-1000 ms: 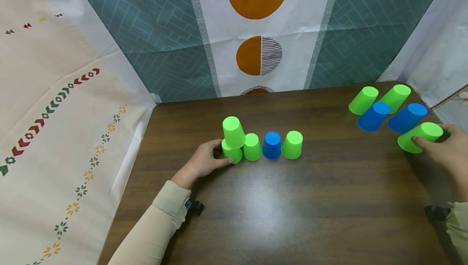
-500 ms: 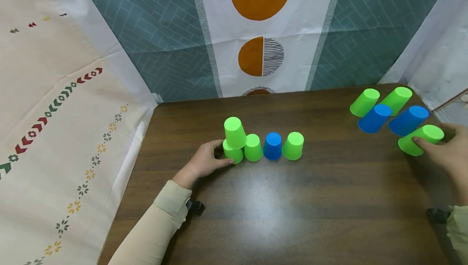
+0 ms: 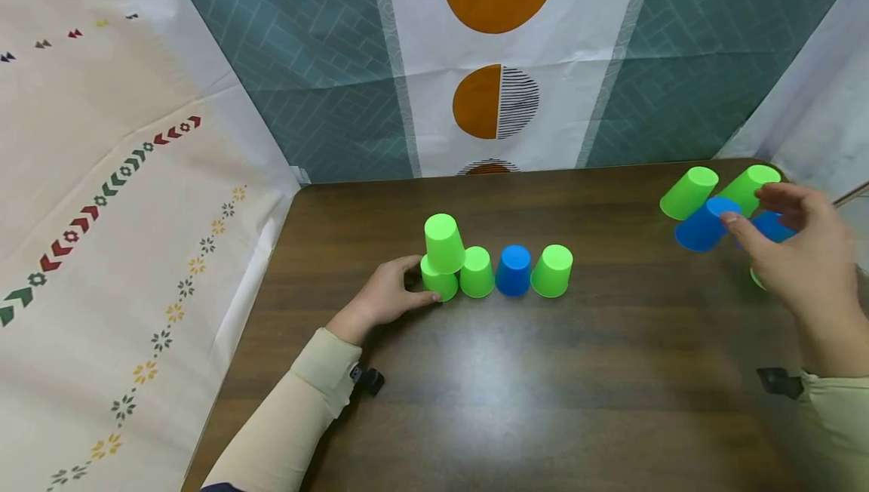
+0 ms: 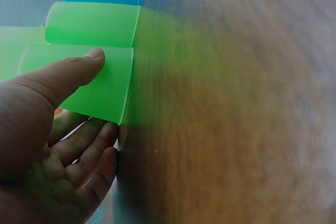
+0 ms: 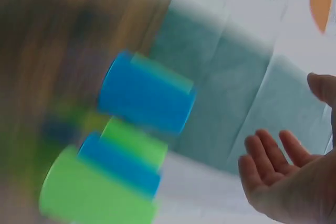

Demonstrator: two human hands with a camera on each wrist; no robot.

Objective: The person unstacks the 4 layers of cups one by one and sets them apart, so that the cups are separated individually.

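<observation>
In the head view my left hand (image 3: 382, 297) holds the lower green cup (image 3: 440, 282) at the left end of an upside-down row. Its thumb lies on the near side of that cup (image 4: 100, 90) in the left wrist view, with fingers behind. Another green cup (image 3: 444, 244) stands on top, overlapping the gripped one. Beside them stand a green cup (image 3: 477, 275), a blue cup (image 3: 514, 272) and a green cup (image 3: 553, 272). My right hand (image 3: 804, 258) is raised over the right-hand cups, fingers apart and holding nothing. It partly hides a blue cup (image 3: 771, 227) and a green cup (image 3: 756, 278).
At the table's back right stand two green cups (image 3: 689, 194) and a blue cup (image 3: 703, 226), upside down. A patterned cloth (image 3: 326, 62) hangs behind the brown wooden table (image 3: 577, 371). A pale embroidered cloth (image 3: 136, 250) hangs along the left edge.
My right hand has let go of the nearest green cup on the right and risen toward the blue cups. The left hand keeps its hold. The head view has shifted slightly.
</observation>
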